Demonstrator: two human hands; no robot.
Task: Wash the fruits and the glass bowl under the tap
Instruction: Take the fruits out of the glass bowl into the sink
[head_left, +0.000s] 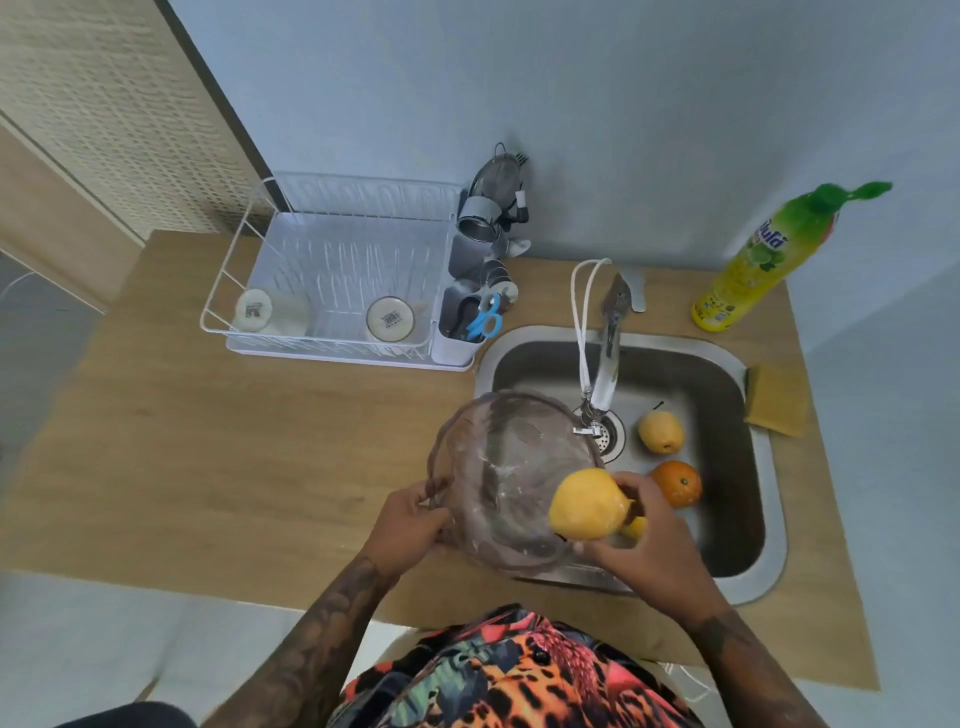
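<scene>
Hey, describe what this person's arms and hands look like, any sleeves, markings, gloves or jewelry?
Both forearms are bare, with no sleeves reaching them, and each carries dark tattoo work: dense along the left forearm, a smaller patch near the right wrist. The left hand and right hand wear no gloves; no rings or watch show. The shirt is a bright orange, red and green animal-and-leaf print.

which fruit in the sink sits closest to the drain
The yellow pear-like fruit, lying just right of the drain. The orange rests farther toward the person.
</scene>
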